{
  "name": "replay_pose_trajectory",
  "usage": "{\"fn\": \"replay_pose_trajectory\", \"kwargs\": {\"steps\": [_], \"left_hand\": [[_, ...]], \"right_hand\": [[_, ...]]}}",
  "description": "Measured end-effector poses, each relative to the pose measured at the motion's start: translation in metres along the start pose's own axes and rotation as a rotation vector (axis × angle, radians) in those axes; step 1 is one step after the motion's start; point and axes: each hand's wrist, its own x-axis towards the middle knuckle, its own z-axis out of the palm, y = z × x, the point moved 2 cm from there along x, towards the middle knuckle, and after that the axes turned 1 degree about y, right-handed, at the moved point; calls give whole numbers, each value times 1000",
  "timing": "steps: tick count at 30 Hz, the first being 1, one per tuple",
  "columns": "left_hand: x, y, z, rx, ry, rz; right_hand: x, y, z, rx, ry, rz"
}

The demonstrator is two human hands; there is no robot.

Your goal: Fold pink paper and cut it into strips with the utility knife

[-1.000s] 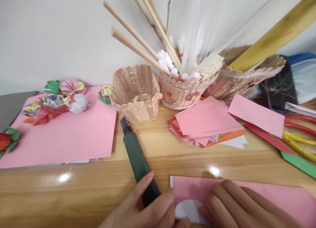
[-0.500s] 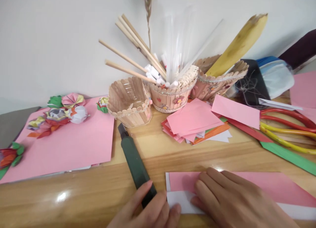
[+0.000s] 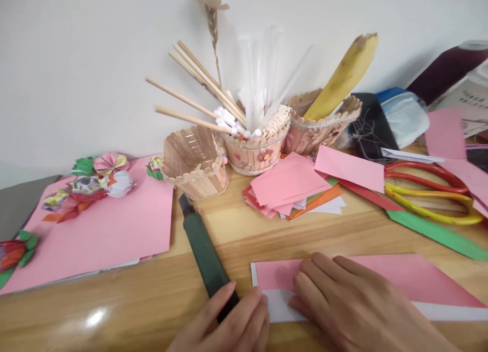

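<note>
Far left: large pink sheet [image 3: 110, 230] carrying folded paper flowers [image 3: 91, 181]. Centre: green utility knife [image 3: 204, 253] lying flat on wooden table [image 3: 244, 225], near end under left hand [image 3: 229, 324] (fingers curled over handle, holding it). Just right: right hand [image 3: 351, 306] pressed flat, fingers extended, on folded pink paper [image 3: 396, 278], touching white underside strip. Behind: popsicle-stick baskets [image 3: 196, 161], loose paper stack [image 3: 293, 186].

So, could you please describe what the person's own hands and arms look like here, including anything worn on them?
Both the left hand and the right hand are bare: no gloves, rings or watch show. No sleeve reaches the visible wrists. The fingers have short, unpainted nails.
</note>
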Motion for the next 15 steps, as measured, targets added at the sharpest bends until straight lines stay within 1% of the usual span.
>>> {"fn": "replay_pose_trajectory", "kwargs": {"steps": [5, 9, 11, 15], "left_hand": [[4, 1, 6, -17, 44, 23], [5, 0, 5, -16, 15, 69], [5, -1, 4, -8, 1, 86], [4, 1, 5, -25, 44, 76]], "right_hand": [[-1, -3, -1, -38, 8, -22], [-5, -3, -1, -119, -14, -50], [-11, 2, -2, -147, -15, -35], [-34, 21, -12, -170, 19, 13]]}}
